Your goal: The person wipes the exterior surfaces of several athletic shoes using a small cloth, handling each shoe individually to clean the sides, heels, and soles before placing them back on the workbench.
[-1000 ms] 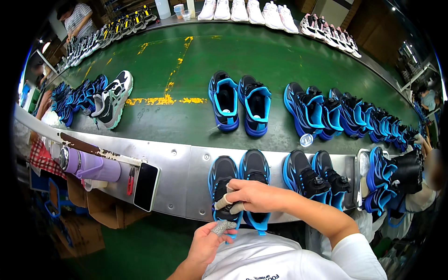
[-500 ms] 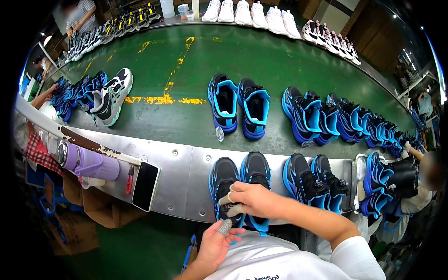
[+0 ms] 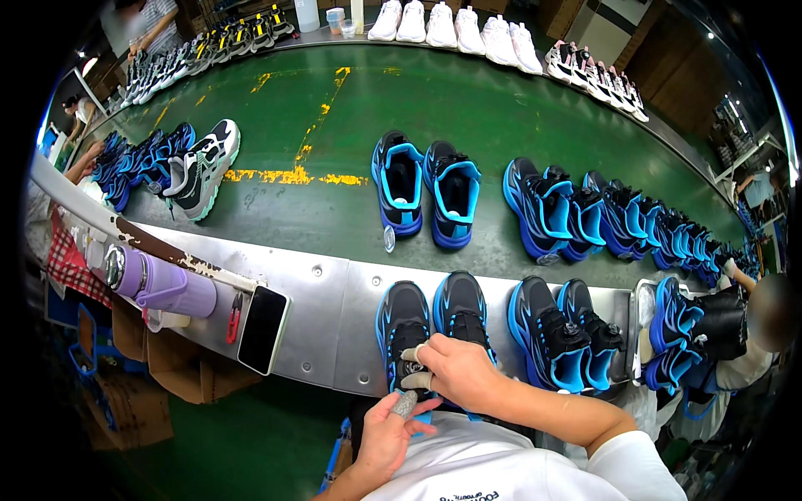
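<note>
right hand [image 3: 455, 371] fingers curl on the near left black-and-blue shoe [image 3: 403, 321] at 6 o'clock on the metal desk [image 3: 334, 309] | left hand [image 3: 388, 434] pinches a small grey bit [image 3: 405, 404] below | shoe not done; mate [image 3: 461, 311] untouched; more pairs [image 3: 561, 334] wait at 3 o'clock

My right hand [image 3: 455, 371] rests on the nearest pair of black-and-blue shoes [image 3: 430, 321] at the metal ledge [image 3: 334, 309], my left hand [image 3: 388, 430] just below it. Bare ledge lies open to my left as far as a dark phone [image 3: 261, 328] and a purple bottle [image 3: 159, 284]. To my right, a 2nd pair [image 3: 564, 334] sits close, blocking that side. Ahead, open green belt [image 3: 292, 217] separates me from another pair [image 3: 426, 192].
</note>
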A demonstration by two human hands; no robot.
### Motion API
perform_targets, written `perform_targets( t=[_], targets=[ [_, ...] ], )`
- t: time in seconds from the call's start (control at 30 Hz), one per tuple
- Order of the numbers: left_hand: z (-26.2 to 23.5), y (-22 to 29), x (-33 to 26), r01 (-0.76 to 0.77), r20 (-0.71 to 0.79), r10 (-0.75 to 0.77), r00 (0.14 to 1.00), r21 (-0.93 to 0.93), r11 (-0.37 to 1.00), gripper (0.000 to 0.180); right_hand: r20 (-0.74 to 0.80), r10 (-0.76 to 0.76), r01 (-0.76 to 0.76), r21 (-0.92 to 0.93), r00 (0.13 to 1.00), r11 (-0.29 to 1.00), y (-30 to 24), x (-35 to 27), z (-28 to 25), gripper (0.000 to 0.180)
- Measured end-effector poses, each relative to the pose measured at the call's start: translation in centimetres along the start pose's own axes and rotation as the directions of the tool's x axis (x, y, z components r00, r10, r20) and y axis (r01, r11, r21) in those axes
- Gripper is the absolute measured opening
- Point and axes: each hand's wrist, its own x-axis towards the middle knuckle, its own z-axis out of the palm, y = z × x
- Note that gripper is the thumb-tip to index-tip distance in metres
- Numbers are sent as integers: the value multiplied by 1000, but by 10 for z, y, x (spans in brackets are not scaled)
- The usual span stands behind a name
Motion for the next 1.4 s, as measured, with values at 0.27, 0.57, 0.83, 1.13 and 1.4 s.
perform_targets(
  t=[0.27,0.57,0.83,1.13,1.4],
  targets=[
    [0,3,-3,-36,2,36,999,32,999,27,-88,-172,169,-43,981,985,1,9,8,28],
    [7,32,-30,-571,654,170,737,737,-361,52,-345,140,-32,302,928,953,20,-5,-73,22],
    [8,-8,29,-454,581,160,798,754,-475,41,-25,80,-75,154,996,985,27,-28,-39,34],
    [-9,82,3,-456,597,121,793,713,-533,28,-111,255,-194,387,961,901,17,-29,-65,38],
    [-26,63,-1,-462,610,77,789,670,-581,28,38,72,-80,286,997,955,6,-7,-40,33]
  ],
)
